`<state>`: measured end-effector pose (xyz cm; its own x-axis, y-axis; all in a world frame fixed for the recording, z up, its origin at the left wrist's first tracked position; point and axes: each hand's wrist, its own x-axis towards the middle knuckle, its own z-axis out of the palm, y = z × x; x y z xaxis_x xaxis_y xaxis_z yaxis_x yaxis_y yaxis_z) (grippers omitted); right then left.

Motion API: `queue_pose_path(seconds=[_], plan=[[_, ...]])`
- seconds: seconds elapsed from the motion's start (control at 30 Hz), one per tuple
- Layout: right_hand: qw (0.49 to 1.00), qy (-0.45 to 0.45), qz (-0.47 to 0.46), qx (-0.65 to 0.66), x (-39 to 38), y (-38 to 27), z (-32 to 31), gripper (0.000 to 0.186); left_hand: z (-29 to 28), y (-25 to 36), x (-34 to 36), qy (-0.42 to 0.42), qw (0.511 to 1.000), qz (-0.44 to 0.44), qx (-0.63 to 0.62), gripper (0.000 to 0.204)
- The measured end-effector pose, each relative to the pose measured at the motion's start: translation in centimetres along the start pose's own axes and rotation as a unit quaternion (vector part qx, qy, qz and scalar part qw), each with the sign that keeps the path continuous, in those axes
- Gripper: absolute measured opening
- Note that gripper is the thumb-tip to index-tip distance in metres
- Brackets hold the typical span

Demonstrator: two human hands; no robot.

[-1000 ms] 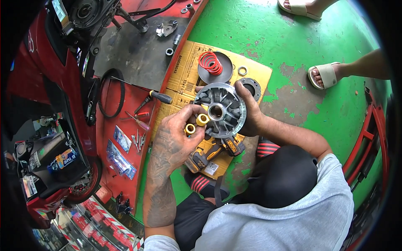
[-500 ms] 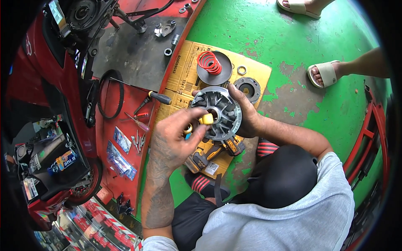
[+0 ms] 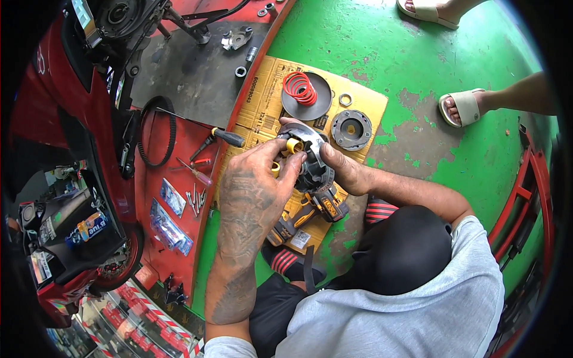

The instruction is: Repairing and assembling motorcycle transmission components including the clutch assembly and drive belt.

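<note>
My right hand (image 3: 349, 171) grips a finned metal scooter pulley half (image 3: 316, 176) from its right side, thumb on the near face. The pulley is tilted, so part of its inner face is turned out of sight. My left hand (image 3: 253, 179), tattooed on the back, pinches a yellow variator roller (image 3: 294, 145) between thumb and fingers against the pulley. Another yellow roller (image 3: 275, 169) sits in the curl of the same hand. Beyond them, a red coil spring (image 3: 299, 88) stands on a dark round plate (image 3: 322, 98), near a round clutch part (image 3: 351, 129).
Below the pulley lies a yellow and black cordless power tool (image 3: 307, 215) on flattened cardboard (image 3: 256, 101). A metal ring (image 3: 345, 99) rests there too. Leftward, a red platform (image 3: 179, 212) holds a screwdriver (image 3: 228, 138) and drive belt (image 3: 156, 131), beside a red motorbike (image 3: 77, 137). Another person's sandalled foot (image 3: 462, 107) is rightward.
The pulley has been tipped from facing up to a steep tilt. My left hand and its roller have shifted slightly up, and the clutch part is now fully uncovered.
</note>
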<state>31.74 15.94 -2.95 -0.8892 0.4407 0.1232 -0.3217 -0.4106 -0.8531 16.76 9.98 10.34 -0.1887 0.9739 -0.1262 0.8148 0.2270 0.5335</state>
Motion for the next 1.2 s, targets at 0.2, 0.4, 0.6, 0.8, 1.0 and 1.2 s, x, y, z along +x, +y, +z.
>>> queue_pose_path(seconds=[0.2,0.4,0.6,0.8,1.0,1.2], plan=[[0.998,0.0,0.03,0.05,0.1,-0.1,0.0,0.096,-0.2,0.7,-0.3,0.001,0.998,-0.001,0.065,0.026],[0.983,0.013,0.059,0.176,0.0,-0.4,0.6,0.094,-0.4,0.7,0.0,0.009,1.0,0.007,-0.013,0.02],[0.917,0.08,0.153,0.36,-0.1,0.2,0.9,0.08,0.7,0.7,0.0,-0.049,0.989,0.068,-0.122,0.025],[0.896,0.113,0.18,0.39,0.0,0.4,1.1,0.077,2.3,0.5,-0.1,-0.012,0.99,0.099,-0.103,0.034],[0.884,0.134,0.172,0.413,0.1,-0.4,1.4,0.078,2.3,0.4,-0.6,0.042,0.989,0.094,-0.102,0.026],[0.892,0.146,0.176,0.389,0.2,-0.4,1.6,0.077,2.7,0.2,-0.6,0.039,0.992,0.083,-0.084,0.025]])
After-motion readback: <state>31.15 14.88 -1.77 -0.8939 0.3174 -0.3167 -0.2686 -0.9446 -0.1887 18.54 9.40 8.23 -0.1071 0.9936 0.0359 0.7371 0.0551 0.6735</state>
